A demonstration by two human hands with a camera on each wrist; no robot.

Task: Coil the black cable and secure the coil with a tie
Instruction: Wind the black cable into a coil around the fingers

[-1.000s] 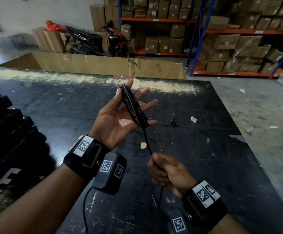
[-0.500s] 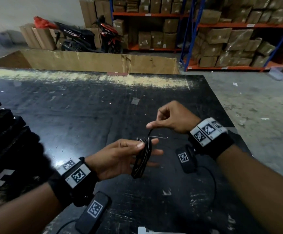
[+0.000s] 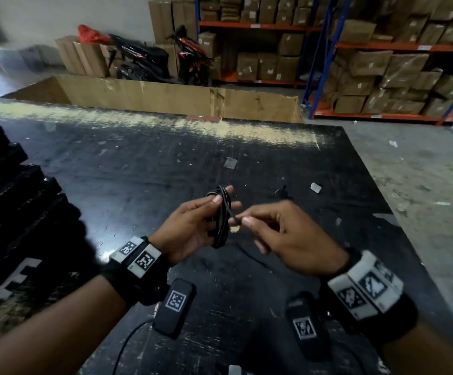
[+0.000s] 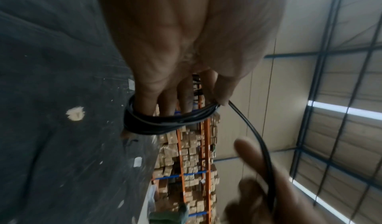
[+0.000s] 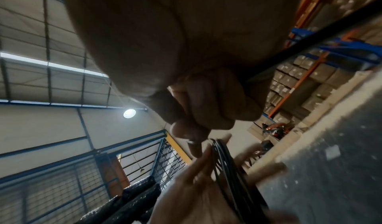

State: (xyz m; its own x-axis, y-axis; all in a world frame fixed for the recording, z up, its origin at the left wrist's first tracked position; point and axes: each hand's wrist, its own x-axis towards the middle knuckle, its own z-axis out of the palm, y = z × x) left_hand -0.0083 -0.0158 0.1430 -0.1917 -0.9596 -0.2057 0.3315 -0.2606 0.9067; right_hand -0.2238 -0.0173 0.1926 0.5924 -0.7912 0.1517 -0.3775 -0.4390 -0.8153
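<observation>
A black cable coil (image 3: 221, 217) is wound in several loops around the fingers of my left hand (image 3: 192, 228), thumb pressing on its top. In the left wrist view the coil (image 4: 165, 121) rings the fingertips, and a free strand (image 4: 254, 134) runs off toward my right hand (image 4: 268, 194). My right hand (image 3: 279, 236) sits just right of the coil and pinches that strand's end (image 3: 236, 218) between thumb and forefinger. In the right wrist view the loops (image 5: 229, 165) lie across the left palm under my curled right fingers (image 5: 206, 113). No tie is visible.
The hands hover over a scuffed black table (image 3: 138, 171). Small white scraps (image 3: 315, 187) and a dark bit (image 3: 283, 190) lie beyond the hands. A black stack (image 3: 11, 201) fills the left side. Cardboard (image 3: 165, 96), a motorbike (image 3: 144, 58) and box shelves (image 3: 382, 71) stand behind.
The left hand turned and dropped from palm-up to sideways with the coil. The right hand swung up over the coil, then came down to its right side, still pinching the strand.
</observation>
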